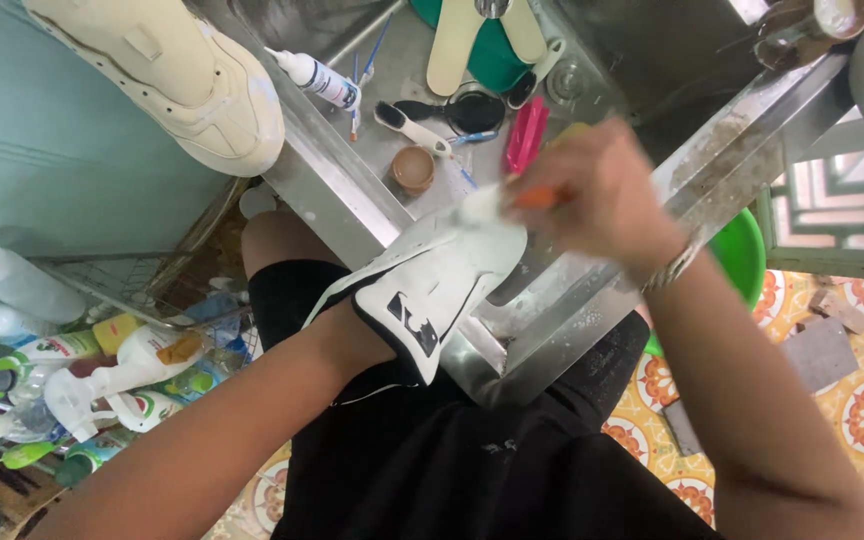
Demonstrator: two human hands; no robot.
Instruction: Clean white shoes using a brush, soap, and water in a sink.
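A steel sink counter (352, 190) carries a cream sneaker (177, 75) at its corner. Over the person's lap, a white-and-black sneaker (432, 285) — the left hand (372, 330) is buried inside it. The right hand (602, 190) clamps an orange-handled brush (537, 198) — bristles on the toe.

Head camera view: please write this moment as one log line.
left hand: hidden inside white-and-black shoe | right hand: scrubs shoe toe with orange-handled brush | under: metal tray | apart: cream shoe
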